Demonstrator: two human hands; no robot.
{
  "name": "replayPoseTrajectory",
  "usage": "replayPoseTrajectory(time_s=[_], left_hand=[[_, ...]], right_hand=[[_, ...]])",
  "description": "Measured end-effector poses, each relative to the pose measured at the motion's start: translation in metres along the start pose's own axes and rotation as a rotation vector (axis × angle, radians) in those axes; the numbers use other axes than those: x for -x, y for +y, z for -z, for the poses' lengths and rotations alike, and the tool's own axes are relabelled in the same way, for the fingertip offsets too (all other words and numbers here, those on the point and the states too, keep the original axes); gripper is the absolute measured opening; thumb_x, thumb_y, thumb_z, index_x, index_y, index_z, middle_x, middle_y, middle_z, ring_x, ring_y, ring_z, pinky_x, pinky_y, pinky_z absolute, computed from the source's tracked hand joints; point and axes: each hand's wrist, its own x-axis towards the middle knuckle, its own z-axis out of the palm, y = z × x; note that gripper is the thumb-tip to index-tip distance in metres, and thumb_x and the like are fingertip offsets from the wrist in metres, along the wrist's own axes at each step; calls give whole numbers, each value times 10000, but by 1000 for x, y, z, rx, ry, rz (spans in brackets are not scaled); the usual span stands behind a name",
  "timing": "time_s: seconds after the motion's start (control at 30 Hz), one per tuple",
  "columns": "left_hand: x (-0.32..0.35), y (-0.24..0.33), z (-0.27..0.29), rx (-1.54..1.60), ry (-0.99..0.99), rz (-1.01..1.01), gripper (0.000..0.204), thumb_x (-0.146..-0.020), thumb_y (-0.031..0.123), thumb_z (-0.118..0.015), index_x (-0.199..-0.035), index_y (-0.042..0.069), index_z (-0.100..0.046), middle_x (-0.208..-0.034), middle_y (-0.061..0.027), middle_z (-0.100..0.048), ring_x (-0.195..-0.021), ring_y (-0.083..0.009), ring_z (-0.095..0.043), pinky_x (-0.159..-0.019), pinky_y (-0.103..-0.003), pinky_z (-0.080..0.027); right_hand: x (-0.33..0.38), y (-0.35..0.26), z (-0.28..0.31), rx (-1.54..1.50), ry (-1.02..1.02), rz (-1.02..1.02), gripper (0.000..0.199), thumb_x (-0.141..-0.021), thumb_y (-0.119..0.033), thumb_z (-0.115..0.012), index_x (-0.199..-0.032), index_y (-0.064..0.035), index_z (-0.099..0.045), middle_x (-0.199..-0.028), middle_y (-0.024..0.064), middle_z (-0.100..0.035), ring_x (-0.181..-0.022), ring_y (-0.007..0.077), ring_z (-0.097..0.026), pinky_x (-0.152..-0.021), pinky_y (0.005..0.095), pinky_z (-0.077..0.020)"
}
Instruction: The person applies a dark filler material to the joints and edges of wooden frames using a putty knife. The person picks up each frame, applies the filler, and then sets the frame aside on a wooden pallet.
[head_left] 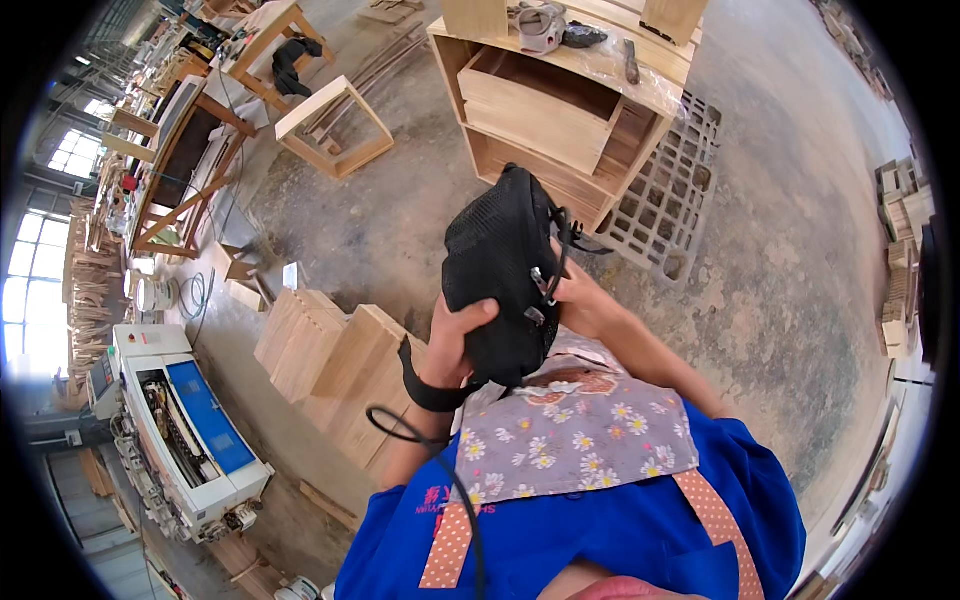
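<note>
In front of my chest I hold a black mesh pouch (500, 250) with a zip, a strap and a cable. My left hand (462, 335) is closed on its lower left side, thumb across the mesh. A black strap (430, 390) loops past my left wrist. On the pouch's right side, by the zip and a loop of black cable (566, 240), my right hand (575, 290) grips the edge; its fingertips are partly hidden. Another black cable (440, 455) runs down over my blue clothing. A floral apron (570, 440) covers my front.
Ahead stands a wooden cabinet (540, 115) with a drawer pulled out, beside a plastic pallet (670, 190). Stacked wooden boxes (340, 360) are close on my left. Farther left are a white and blue machine (190, 430), a wooden frame (335, 125) and workbenches (190, 160).
</note>
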Motion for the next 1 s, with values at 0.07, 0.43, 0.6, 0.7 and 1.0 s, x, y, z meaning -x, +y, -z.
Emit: replayPoseTrajectory(time_s=[0.07,0.43,0.6,0.7,1.0], left_hand=[[-10,7,-20,-126,52,-51,661,-764,59,-710,-1345,22,-399,-1283,-119,-520,-1158,-223,-523,-967,-347,-430],[35,90,116,-1655,-11,186,262,-812,228,-660,-945,2,-680,-812,-171,-660,-814,-254,-648,-739,-315,-499],[83,123,138,-809,-723,644,349,-830,217,-665,-684,-89,-581,-514,-139,-491,-467,-187,-507,-461,-340,-397],[110,39,193,-21,-221,67,398,-840,293,-663,-746,-91,-612,-638,-204,-631,-547,-275,-638,-486,-351,-527],[-8,8,92,-750,-253,-93,423,-722,54,-703,-1133,-4,-619,-1110,-143,-647,-1039,-251,-613,-881,-358,-466]], right_hand=[[-15,2,11,44,-35,19,829,-766,-308,-713,-1430,-51,-290,-1385,131,-432,-1263,256,-426,-1066,371,-338],[-63,-66,-22,-243,145,-64,614,-783,-301,-657,-1289,0,-481,-1235,163,-575,-1104,284,-582,-988,408,-449],[-103,-78,-21,-28,190,111,615,-798,-329,-643,-1296,-10,-473,-1221,142,-582,-1094,268,-586,-972,384,-463],[-123,-84,-23,-79,265,126,581,-797,-285,-663,-1278,-14,-483,-1201,127,-590,-1078,255,-592,-964,376,-467],[-240,-70,-56,-3,241,221,334,-804,-146,-659,-1112,-59,-564,-1053,84,-635,-950,245,-638,-852,417,-546]])
